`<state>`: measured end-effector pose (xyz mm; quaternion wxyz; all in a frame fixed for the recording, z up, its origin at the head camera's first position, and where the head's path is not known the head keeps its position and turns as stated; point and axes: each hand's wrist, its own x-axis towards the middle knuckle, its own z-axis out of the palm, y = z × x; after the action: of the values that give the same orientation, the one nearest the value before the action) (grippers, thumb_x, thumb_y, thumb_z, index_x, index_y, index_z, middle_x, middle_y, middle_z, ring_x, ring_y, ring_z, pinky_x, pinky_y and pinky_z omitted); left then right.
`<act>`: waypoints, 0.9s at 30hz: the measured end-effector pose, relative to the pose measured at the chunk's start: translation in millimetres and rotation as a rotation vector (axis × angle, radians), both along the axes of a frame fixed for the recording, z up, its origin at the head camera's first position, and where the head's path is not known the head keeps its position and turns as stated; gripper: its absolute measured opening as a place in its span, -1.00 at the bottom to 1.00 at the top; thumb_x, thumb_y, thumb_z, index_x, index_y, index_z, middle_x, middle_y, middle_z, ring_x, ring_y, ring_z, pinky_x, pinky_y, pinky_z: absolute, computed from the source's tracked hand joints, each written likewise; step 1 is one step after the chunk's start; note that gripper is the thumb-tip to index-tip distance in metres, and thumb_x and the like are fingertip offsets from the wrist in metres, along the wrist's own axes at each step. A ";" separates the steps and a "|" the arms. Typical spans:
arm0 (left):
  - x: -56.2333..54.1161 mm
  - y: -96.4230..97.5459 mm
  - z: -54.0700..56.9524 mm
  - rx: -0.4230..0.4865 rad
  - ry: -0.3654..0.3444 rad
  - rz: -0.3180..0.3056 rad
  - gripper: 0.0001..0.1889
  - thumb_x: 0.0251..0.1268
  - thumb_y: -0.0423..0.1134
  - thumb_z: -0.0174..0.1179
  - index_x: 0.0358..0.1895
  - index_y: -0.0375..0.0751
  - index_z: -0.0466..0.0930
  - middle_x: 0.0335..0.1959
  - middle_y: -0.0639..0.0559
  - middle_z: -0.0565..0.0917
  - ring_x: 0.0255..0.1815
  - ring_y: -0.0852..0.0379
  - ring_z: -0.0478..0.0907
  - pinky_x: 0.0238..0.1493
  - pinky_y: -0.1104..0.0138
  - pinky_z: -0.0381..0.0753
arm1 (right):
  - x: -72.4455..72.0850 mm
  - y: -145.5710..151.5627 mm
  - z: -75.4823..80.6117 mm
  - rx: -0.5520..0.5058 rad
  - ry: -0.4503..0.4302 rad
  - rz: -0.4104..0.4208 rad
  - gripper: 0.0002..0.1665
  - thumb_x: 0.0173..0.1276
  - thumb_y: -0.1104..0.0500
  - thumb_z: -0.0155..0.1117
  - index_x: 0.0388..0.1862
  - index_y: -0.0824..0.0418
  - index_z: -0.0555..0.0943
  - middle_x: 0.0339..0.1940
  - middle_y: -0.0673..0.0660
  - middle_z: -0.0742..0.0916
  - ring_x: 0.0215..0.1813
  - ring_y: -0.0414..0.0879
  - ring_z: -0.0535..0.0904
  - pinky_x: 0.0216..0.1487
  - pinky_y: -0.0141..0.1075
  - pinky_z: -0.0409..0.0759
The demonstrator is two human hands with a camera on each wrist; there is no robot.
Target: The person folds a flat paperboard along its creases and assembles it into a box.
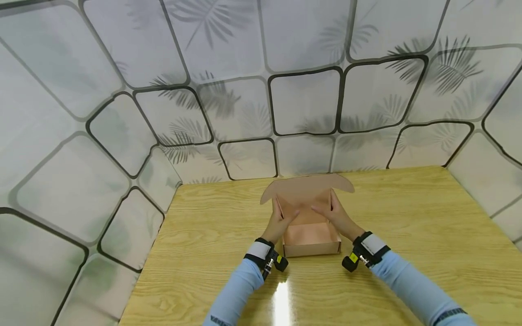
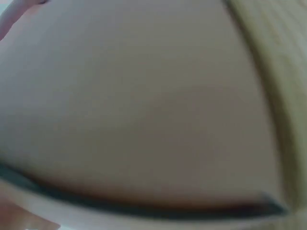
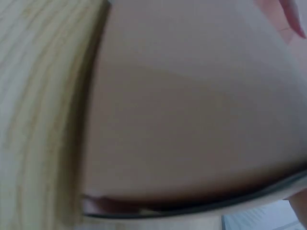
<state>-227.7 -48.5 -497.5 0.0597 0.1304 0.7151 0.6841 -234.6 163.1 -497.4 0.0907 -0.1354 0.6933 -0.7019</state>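
An open brown cardboard box (image 1: 311,250) stands on the table with its lid (image 1: 307,183) raised at the back and the lid's tabs spread outward. My left hand (image 1: 278,224) grips its left side, thumb over the inside and fingers along the outer wall. On the opposite side my right hand (image 1: 339,219) holds the wall the same way, its thumb pointing inward. In the left wrist view a blurred box panel (image 2: 144,105) fills most of the picture. Another close box panel (image 3: 192,105) dominates the right wrist view, with a fingertip (image 3: 291,17) at the upper right.
The wood-grain table (image 1: 212,253) extends around the box on all sides. A patterned fabric wall (image 1: 306,102) with leaf prints rises behind it and continues along both sides. Wrist cameras are strapped to both forearms, near the box's front corners.
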 end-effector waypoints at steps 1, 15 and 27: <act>0.9 -0.1 -1.3 -0.007 0.003 -0.009 0.05 0.39 -0.24 0.15 0.49 -0.30 -0.62 0.53 -0.32 -0.52 0.55 -0.20 -0.51 0.53 -0.10 -0.29 | 1.4 0.6 -0.8 0.013 -0.011 -0.010 0.21 0.40 0.11 0.20 0.54 0.06 -0.54 0.55 0.13 -0.46 0.53 0.08 -0.63 0.48 0.25 -0.40; 16.2 -28.7 -21.3 -0.319 0.454 -0.249 -0.30 0.47 -0.20 0.04 0.43 -0.40 -0.16 0.47 -0.47 -0.15 0.48 -0.41 -0.04 0.38 -0.23 0.17 | 23.9 16.5 -24.6 0.117 0.335 0.130 -0.23 0.37 0.43 0.13 0.44 0.43 -0.01 0.29 -0.10 0.35 0.23 -0.43 0.36 0.12 -0.43 0.49; 12.9 -62.0 -14.5 -0.649 0.564 -0.525 -0.11 0.13 -0.32 0.38 0.44 -0.33 -0.01 0.48 -0.46 -0.09 0.51 -0.45 -0.27 0.40 -0.18 0.20 | 24.1 38.8 -35.2 0.357 0.843 0.296 -0.34 0.51 0.09 0.07 0.41 0.44 0.19 0.54 -0.04 0.19 0.58 -0.31 -0.14 0.43 -0.55 -0.10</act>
<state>-214.8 -110.5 -512.0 0.0715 0.4603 0.8225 0.3264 -210.5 201.9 -532.6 -0.0776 -0.4876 0.7528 -0.4354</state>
